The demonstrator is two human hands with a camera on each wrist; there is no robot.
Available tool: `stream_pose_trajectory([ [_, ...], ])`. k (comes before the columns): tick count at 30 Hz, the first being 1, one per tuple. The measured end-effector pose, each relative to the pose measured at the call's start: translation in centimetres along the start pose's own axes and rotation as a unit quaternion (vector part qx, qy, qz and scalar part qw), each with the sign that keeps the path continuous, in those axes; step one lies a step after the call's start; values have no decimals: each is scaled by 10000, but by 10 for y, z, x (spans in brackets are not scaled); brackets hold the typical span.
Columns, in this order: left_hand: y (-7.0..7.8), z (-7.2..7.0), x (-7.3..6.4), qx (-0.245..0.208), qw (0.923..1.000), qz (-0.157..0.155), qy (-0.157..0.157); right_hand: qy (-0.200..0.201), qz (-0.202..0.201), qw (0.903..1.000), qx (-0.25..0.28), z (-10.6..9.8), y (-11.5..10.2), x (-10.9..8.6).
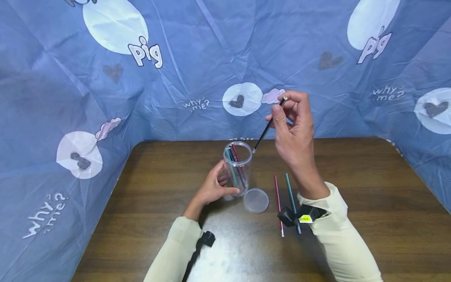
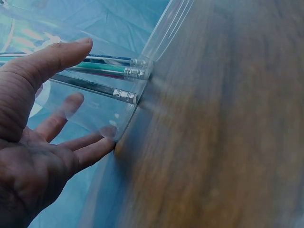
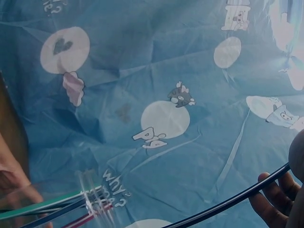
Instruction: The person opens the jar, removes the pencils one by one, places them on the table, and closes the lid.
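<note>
Black pencil (image 1: 265,133) is slanting down-left from the pinching right hand (image 1: 294,127), lower tip hovering just right of the jar (image 1: 248,171) — left hand (image 1: 212,187) is gripping its side.

On my remote head feed I count one clear jar (image 1: 247,168); with that as clock centre, one lid (image 1: 256,201) at 5, one red pencil (image 1: 278,203) plus one teal pencil (image 1: 290,192) at 4, one black pencil (image 1: 264,133) at 1. Jar pencils (image 2: 102,68): at least three, exact number unclear. Two hands: left hand (image 1: 212,186), right hand (image 1: 294,131).
</note>
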State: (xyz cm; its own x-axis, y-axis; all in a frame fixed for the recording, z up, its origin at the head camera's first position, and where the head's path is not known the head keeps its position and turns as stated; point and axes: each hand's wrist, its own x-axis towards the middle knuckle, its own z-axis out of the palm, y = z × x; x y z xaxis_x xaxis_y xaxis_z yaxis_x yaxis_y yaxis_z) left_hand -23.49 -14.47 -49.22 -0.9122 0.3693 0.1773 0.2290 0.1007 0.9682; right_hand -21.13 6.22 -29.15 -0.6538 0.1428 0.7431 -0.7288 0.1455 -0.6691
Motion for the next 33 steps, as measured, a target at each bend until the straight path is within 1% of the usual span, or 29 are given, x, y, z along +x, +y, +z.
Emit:
stream_pose_trajectory([
  [7,-2,-1,-1,2,10000,17,-2,5,36,10000,-57,-9,8,-7],
  [15,0,-1,-1,51,10000,-12,17,88,36,9997,-212,-18,23,-18],
  [19,0,0,-1,27,10000,-13,23,92,193,9993,-302,-24,32,-24],
  [25,-1,0,-2,-8,10000,-22,19,257,637,9973,-253,-31,41,-35],
  [33,-3,-2,-1,5,10000,-29,6,315,783,9953,-484,-41,53,-46],
])
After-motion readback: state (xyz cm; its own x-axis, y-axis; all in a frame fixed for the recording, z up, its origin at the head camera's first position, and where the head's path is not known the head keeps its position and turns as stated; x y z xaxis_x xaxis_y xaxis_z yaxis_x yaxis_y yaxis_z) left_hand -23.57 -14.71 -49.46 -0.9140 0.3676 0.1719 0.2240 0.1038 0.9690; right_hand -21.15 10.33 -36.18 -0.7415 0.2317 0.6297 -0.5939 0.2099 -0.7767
